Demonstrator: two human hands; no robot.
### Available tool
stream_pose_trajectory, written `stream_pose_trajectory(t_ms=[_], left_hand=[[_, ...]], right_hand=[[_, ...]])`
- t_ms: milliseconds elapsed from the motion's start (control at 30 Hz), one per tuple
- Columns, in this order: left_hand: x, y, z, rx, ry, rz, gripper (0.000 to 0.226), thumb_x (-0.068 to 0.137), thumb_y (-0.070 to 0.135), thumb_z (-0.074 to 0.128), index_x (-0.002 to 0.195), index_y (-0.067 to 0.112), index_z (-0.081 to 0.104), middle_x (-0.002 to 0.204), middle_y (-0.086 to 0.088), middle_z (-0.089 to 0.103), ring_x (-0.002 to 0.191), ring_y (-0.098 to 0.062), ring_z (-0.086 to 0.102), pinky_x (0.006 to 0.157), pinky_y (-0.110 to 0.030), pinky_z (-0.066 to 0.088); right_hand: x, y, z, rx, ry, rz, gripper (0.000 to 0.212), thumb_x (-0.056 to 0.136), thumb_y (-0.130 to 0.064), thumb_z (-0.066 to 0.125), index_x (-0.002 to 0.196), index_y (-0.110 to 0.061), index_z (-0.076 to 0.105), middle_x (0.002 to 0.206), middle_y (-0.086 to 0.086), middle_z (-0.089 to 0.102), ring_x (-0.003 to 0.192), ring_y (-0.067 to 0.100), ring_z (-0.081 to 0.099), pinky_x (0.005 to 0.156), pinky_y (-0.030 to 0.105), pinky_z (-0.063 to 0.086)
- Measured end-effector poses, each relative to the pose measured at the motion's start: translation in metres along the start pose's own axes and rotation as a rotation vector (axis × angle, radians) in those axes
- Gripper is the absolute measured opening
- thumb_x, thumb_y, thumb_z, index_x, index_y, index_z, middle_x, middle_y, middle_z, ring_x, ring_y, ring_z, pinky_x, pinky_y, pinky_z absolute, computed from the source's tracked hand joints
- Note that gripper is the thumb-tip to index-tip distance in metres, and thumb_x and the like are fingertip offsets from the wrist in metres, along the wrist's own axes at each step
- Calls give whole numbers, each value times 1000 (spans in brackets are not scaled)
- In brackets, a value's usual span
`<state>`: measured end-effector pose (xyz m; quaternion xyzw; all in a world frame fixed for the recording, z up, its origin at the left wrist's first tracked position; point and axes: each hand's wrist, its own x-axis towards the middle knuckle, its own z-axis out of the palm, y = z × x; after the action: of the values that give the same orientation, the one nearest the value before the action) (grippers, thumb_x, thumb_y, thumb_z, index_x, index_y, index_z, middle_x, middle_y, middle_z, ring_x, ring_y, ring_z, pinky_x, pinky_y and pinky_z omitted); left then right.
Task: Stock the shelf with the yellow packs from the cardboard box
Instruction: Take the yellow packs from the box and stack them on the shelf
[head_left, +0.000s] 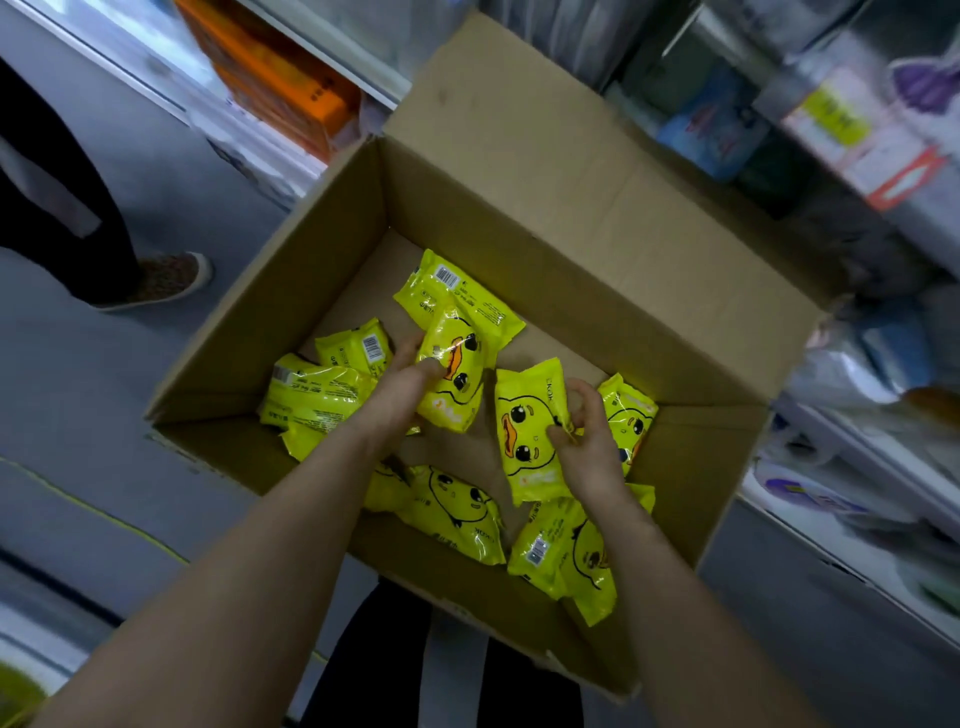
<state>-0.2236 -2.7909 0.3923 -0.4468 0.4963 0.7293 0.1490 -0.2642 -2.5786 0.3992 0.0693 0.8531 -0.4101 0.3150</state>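
Observation:
An open cardboard box (519, 218) sits on the floor below me, with several yellow duck-face packs loose on its bottom. My left hand (400, 384) grips one yellow pack (457, 379) near the middle of the box, thumb on its front. My right hand (587, 436) pinches the right edge of another yellow pack (524, 441), which stands tilted on end. More packs lie at the left (317, 400), at the back (457, 291) and along the near wall (457, 514). Both forearms reach down into the box.
Store shelves (852, 467) with wrapped goods run along the right side. Orange boxes (280, 73) sit on a low shelf at the upper left. Another person's leg and shoe (161, 280) stand on the grey floor to the left.

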Motion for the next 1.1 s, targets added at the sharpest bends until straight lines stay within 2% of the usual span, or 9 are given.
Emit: stream_pose_trajectory(t_ms=[100, 200, 333, 467, 600, 733, 867, 1033, 1100], left_hand=[[-26, 10, 8, -143, -131, -64, 46, 93, 25, 57, 138, 25, 45, 116, -6, 67, 90, -22, 69, 76, -38, 58], [-51, 18, 16, -50, -195, -27, 73, 80, 36, 73, 142, 32, 35, 121, 8, 64, 104, -15, 65, 81, -36, 55], [-82, 34, 27, -16, -148, 30, 58, 87, 13, 69, 131, 36, 38, 94, 19, 62, 85, -9, 64, 66, -28, 49], [-115, 53, 36, 17, -108, 89, 38, 90, 11, 64, 122, 25, 48, 107, 1, 66, 83, -20, 64, 51, -24, 46], [-145, 70, 47, -4, -132, 144, 30, 90, 7, 62, 117, 21, 55, 114, -10, 68, 92, -29, 69, 74, -45, 58], [-173, 83, 65, -18, -225, 190, 34, 92, 7, 59, 126, 13, 56, 107, -10, 70, 86, -24, 70, 65, -37, 59], [-200, 90, 95, 20, -252, 253, 26, 92, 7, 60, 115, 18, 59, 113, -12, 68, 106, -32, 65, 77, -41, 56], [-231, 87, 130, 126, -287, 354, 30, 90, 7, 64, 118, 17, 57, 110, -3, 71, 107, -30, 66, 94, -55, 50], [-242, 83, 146, 161, -309, 392, 35, 90, 5, 64, 122, 13, 54, 113, -1, 70, 106, -27, 66, 94, -51, 51]], right_hand=[[-21, -21, -17, 50, 30, -47, 62, 94, 2, 54, 145, -30, 37, 125, -4, 51, 114, 14, 54, 88, 14, 46], [-39, -34, -29, 48, 67, -115, 56, 95, -2, 56, 137, -39, 44, 133, -7, 50, 122, 13, 49, 101, 35, 46], [-66, -48, -48, 16, 118, -185, 36, 95, -7, 57, 113, -38, 61, 136, -6, 54, 128, 13, 47, 107, 31, 38], [-94, -59, -70, 33, 200, -192, 39, 94, -11, 60, 107, -47, 62, 130, 3, 59, 123, 17, 52, 106, 30, 39], [-125, -71, -97, 65, 282, -202, 36, 91, -14, 64, 112, -44, 63, 129, 7, 57, 118, 18, 53, 105, 35, 41], [-153, -79, -123, 103, 358, -237, 47, 82, -12, 73, 115, -44, 62, 122, 6, 59, 111, 19, 56, 104, 41, 43], [-181, -82, -151, 127, 437, -260, 48, 81, -2, 70, 117, -33, 64, 121, 9, 60, 92, 4, 53, 95, 30, 42], [-213, -75, -188, 163, 530, -297, 50, 82, 2, 66, 116, -34, 63, 125, 7, 59, 113, 15, 54, 106, 33, 39], [-226, -69, -206, 167, 561, -304, 50, 82, 3, 65, 117, -32, 64, 126, 7, 57, 118, 18, 52, 108, 33, 37]])
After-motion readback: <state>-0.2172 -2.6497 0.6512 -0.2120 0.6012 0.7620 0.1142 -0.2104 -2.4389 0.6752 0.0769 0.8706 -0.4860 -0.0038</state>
